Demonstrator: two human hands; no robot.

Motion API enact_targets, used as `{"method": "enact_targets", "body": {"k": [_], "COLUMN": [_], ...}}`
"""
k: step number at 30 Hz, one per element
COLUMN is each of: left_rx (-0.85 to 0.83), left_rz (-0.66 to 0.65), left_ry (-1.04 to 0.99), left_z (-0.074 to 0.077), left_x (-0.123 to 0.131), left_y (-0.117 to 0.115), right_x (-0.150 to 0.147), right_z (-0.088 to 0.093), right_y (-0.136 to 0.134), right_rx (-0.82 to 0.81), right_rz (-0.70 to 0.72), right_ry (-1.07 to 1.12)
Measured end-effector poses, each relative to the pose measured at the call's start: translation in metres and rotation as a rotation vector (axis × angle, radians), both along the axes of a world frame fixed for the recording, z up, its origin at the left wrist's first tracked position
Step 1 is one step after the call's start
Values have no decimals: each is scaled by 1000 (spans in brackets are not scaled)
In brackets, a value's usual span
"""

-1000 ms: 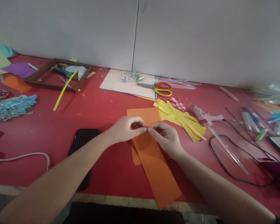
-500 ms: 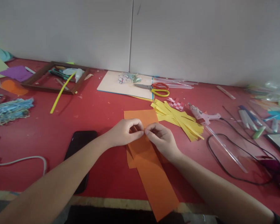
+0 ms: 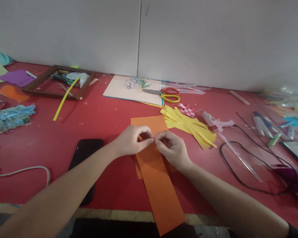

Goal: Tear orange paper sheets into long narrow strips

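Observation:
My left hand [image 3: 132, 140] and my right hand [image 3: 172, 147] meet fingertip to fingertip over a long orange paper sheet [image 3: 156, 175] on the red table [image 3: 109, 115]. Both hands are closed in a pinch; what sits between the fingers is too small to name. Another orange piece pokes out under the sheet's left side. A heap of yellow paper strips [image 3: 188, 125] lies just right of the hands.
Scissors [image 3: 165, 93] rest on a cream board [image 3: 130, 89] behind. A glue gun [image 3: 217, 124] with black cable lies right, markers [image 3: 265, 127] beyond. A black phone [image 3: 85, 162] lies left, with a wooden frame [image 3: 57, 82], blue yarn [image 3: 10, 115] and white cable [image 3: 22, 170].
The orange sheet's near end has swung slightly left. Both hands stay pinched together at the same spot.

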State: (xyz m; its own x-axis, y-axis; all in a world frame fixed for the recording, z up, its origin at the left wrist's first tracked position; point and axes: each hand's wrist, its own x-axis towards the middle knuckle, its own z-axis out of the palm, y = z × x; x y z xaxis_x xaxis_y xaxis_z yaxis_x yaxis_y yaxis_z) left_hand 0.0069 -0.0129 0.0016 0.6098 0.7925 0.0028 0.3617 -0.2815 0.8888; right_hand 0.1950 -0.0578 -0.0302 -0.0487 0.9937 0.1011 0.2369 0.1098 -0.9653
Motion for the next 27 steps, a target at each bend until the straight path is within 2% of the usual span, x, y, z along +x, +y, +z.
{"method": "enact_targets", "body": {"k": [5, 8, 10, 14, 18, 27], "left_rx": [19, 54, 53, 23, 111, 101], "left_rz": [24, 140, 163, 55, -78, -131], "left_ry": [-38, -89, -107, -69, 30, 107], "left_z": [2, 0, -2, -1, 2, -2], "left_x": [-1, -3, -5, -5, -3, -4], "left_y": [0, 3, 6, 4, 1, 2], "right_x": [-2, -2, -3, -3, -1, -2], "right_z": [4, 7, 8, 12, 13, 11], "right_y": [1, 0, 0, -1, -1, 0], "right_rx": [-30, -40, -53, -43, -27, -40], "right_rz": [-13, -6, -6, -38, -82, -49], "right_ry": [20, 32, 49, 51, 48, 82]}}
